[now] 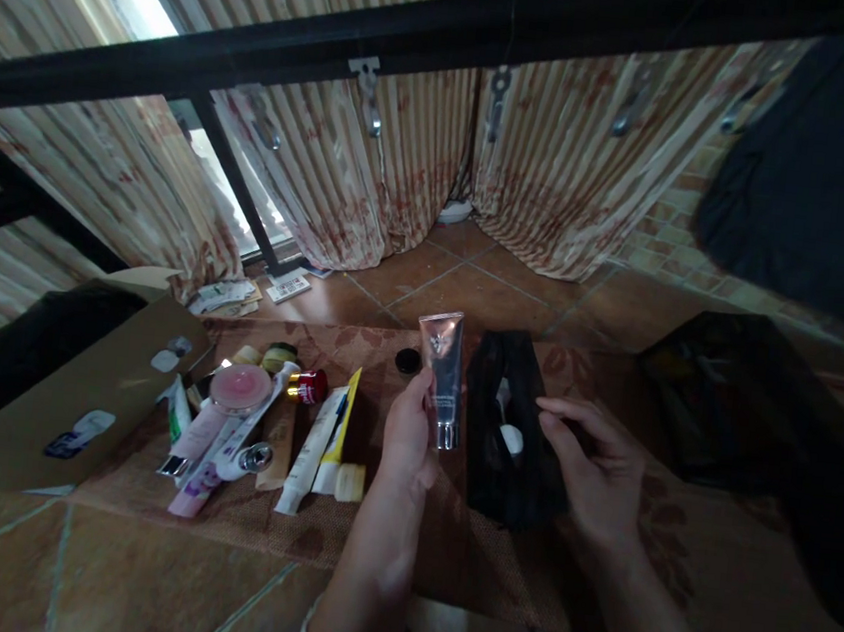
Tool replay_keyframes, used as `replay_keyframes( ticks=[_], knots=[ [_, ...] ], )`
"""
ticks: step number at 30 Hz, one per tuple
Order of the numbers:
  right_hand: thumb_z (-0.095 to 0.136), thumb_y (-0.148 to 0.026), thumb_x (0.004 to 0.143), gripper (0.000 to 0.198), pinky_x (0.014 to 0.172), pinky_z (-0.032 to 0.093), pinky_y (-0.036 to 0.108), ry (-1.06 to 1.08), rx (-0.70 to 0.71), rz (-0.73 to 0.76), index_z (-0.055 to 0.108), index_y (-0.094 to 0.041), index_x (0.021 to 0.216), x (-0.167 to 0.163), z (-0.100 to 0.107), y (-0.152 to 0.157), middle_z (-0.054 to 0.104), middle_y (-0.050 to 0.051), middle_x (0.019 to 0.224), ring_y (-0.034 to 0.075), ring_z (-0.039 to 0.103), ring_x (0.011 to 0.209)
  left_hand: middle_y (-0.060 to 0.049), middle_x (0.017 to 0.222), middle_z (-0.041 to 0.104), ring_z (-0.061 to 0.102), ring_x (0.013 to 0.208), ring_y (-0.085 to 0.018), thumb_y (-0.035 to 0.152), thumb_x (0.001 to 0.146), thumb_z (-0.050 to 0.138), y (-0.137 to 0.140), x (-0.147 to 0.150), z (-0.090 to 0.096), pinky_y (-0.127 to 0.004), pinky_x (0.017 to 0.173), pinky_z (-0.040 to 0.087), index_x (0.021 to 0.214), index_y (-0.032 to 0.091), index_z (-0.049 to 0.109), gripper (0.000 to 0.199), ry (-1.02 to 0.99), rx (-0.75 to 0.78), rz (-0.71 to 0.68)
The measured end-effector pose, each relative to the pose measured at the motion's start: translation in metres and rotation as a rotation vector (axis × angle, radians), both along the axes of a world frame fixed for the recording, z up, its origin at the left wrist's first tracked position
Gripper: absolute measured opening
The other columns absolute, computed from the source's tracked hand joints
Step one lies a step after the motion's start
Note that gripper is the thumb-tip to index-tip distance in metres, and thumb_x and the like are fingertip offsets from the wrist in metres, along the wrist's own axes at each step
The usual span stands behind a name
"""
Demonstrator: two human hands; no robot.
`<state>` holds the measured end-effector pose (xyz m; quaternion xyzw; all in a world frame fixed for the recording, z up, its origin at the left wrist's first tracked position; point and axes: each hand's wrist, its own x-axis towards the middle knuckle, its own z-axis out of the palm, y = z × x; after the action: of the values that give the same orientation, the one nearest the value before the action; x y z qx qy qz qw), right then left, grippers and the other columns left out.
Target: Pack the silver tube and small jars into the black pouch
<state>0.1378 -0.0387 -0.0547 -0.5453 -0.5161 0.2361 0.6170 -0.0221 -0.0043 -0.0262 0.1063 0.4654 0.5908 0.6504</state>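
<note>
My left hand (pixel 410 433) is closed around a silvery-grey cosmetic tube (pixel 446 374), held upright with its shiny cap down. Just right of it, a black pouch (pixel 478 463) lies with its top gaping, and a white item (pixel 510 440) shows inside. The thumb and fingers of my right hand (pixel 595 460) pinch the pouch's right edge. Beyond my left hand sits a small round black lid (pixel 408 360). To the left lie a white tube (pixel 311 455), a yellow tube (pixel 343 418), a red-capped jar (pixel 309 386) and a round pink container (pixel 240 387).
A cardboard box (pixel 137 367) with black material in it stands at the left. On the right is a dark open bag (pixel 715 397). The brown cloth (pixel 338 539) covers the low table. Curtains (pixel 407 174) hang behind a dark rail (pixel 451 43) over the tiled floor (pixel 426 281).
</note>
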Motion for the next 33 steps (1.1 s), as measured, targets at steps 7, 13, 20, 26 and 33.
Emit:
replay_keyframes(
  ticks=[7, 13, 20, 26, 33],
  knots=[
    [0.069, -0.029, 0.084, 0.009, 0.083, 0.050, 0.033, 0.000, 0.016, 0.006, 0.076, -0.025, 0.088, 0.0010, -0.0004, 0.0009, 0.070, 0.002, 0.093, 0.019, 0.065, 0.090, -0.006, 0.067, 0.070, 0.065, 0.058, -0.015, 0.032, 0.085, 0.062, -0.0010, -0.0003, -0.0010, -0.024, 0.058, 0.048, 0.080, 0.011, 0.071, 0.023, -0.017, 0.003, 0.012],
    [0.068, -0.031, 0.085, 0.011, 0.082, 0.050, 0.032, 0.028, -0.017, 0.040, 0.076, -0.026, 0.090, 0.0027, -0.0028, 0.0014, 0.070, 0.003, 0.096, 0.019, 0.065, 0.093, -0.006, 0.067, 0.070, 0.063, 0.056, -0.012, 0.032, 0.084, 0.063, -0.0020, -0.0009, 0.0024, -0.021, 0.055, 0.046, 0.078, 0.011, 0.070, 0.023, -0.020, 0.004, 0.002],
    [0.068, -0.035, 0.085, 0.014, 0.081, 0.051, 0.033, 0.021, -0.037, 0.039, 0.076, -0.025, 0.091, 0.0027, -0.0033, 0.0014, 0.070, 0.004, 0.095, 0.020, 0.064, 0.093, -0.004, 0.066, 0.069, 0.059, 0.053, -0.011, 0.033, 0.081, 0.066, -0.0010, -0.0012, 0.0018, -0.022, 0.054, 0.044, 0.076, 0.010, 0.070, 0.024, -0.016, 0.001, -0.005],
    [0.068, -0.036, 0.085, 0.015, 0.081, 0.052, 0.033, 0.023, -0.033, 0.038, 0.077, -0.026, 0.092, 0.0019, -0.0055, 0.0016, 0.071, 0.004, 0.098, 0.021, 0.066, 0.094, -0.003, 0.066, 0.068, 0.059, 0.052, -0.011, 0.037, 0.078, 0.070, -0.0017, -0.0022, 0.0004, -0.022, 0.053, 0.044, 0.079, 0.011, 0.070, 0.026, -0.010, 0.000, -0.034],
    [0.069, -0.036, 0.085, 0.015, 0.078, 0.053, 0.032, 0.038, -0.038, 0.038, 0.077, -0.026, 0.091, 0.0006, -0.0041, 0.0018, 0.070, 0.003, 0.096, 0.020, 0.066, 0.091, -0.005, 0.070, 0.071, 0.063, 0.054, -0.013, 0.034, 0.083, 0.066, -0.0015, -0.0036, -0.0010, -0.023, 0.056, 0.047, 0.084, 0.010, 0.072, 0.024, -0.001, 0.011, -0.032]
  ],
)
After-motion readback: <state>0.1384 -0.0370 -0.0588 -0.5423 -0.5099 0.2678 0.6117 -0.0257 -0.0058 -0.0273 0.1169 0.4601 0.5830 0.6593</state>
